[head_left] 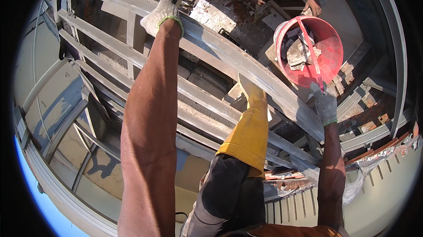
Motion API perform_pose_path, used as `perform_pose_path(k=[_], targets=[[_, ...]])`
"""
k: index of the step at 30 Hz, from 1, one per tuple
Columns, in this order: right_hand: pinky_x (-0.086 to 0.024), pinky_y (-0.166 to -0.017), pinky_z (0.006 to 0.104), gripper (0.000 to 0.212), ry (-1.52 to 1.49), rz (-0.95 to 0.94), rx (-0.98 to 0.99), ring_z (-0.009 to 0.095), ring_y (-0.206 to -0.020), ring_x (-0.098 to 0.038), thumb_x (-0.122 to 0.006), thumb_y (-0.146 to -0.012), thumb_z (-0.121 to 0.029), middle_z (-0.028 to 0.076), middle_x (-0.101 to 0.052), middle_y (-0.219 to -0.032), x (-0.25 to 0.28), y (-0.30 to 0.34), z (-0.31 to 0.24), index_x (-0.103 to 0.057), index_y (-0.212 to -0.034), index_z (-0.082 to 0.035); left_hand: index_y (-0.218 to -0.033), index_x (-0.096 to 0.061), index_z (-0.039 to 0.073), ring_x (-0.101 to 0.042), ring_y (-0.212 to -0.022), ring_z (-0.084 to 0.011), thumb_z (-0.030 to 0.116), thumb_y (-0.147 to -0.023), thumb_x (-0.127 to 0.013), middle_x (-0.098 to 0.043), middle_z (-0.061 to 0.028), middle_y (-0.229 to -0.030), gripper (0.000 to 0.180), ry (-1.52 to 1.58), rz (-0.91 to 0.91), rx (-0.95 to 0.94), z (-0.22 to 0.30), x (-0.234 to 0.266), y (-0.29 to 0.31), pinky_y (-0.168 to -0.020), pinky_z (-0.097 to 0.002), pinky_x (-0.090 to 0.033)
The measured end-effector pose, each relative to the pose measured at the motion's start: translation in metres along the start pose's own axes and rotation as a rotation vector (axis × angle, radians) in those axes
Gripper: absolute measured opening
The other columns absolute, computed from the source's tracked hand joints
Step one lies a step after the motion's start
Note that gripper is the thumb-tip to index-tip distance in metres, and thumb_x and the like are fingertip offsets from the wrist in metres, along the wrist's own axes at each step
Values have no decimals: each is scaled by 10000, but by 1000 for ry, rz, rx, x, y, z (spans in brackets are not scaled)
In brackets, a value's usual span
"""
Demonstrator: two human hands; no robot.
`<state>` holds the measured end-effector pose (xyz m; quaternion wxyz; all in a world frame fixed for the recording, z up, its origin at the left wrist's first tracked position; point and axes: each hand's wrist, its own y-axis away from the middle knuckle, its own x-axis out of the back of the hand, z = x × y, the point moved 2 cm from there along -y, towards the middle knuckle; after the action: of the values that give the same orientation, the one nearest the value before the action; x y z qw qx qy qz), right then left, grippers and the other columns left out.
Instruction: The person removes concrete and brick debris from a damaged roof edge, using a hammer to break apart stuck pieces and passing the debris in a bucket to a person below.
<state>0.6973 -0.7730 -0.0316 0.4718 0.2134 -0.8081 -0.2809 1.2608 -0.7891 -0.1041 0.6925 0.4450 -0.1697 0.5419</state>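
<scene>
While left grip [163, 16] clamps rail edge [211, 43], right grip [325, 104] clamps bucket handle [313, 52]; open room between rails [101, 37].

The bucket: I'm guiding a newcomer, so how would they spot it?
Start from the long metal rails slanting across the view. Beyond them, upper right, is the bucket, its handle at the gloved right hand. Its round red shape sets it apart from the grey rails.
</scene>
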Motion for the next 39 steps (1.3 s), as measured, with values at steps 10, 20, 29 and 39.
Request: perform_pose_path(k=[10,20,29,39], targets=[[-532,-881,531,307,226,35,121,444,-1032,-679,-609,-1044,-306,238,-696,-1133,32,-31,-107,-727,-1190,-64,-1127,-739,-89,-747,-924,-260,324,-792,-880,-788,-199,-1052,550,132,166,134,21,10,44,-855,-384,-581],[-540,-732,460,347,187,69,409,334,-818,-715,-663,-1012,-345,168,-722,-872,-15,-66,-187,-732,-1031,-6,-1251,-587,-101,-738,-1045,-346,289,-696,-852,-731,-241,-1145,729,146,223,26,18,12,41,-972,-404,-563],[-554,-818,500,511,134,47,284,416,-903,-735,-644,-979,-479,279,-727,-946,-63,-171,-206,-722,-1010,25,-1410,-537,-94,-743,-1110,-368,288,-788,-892,-725,-249,-1267,812,155,173,61,21,11,44,-1023,-428,-574],[-541,-807,535,487,55,103,213,436,-866,-724,-611,-976,-440,271,-714,-851,-82,-211,-181,-730,-962,32,-1369,-545,-104,-750,-1019,-326,341,-819,-926,-724,-242,-1228,804,107,113,121,6,8,30,-883,-407,-628]])
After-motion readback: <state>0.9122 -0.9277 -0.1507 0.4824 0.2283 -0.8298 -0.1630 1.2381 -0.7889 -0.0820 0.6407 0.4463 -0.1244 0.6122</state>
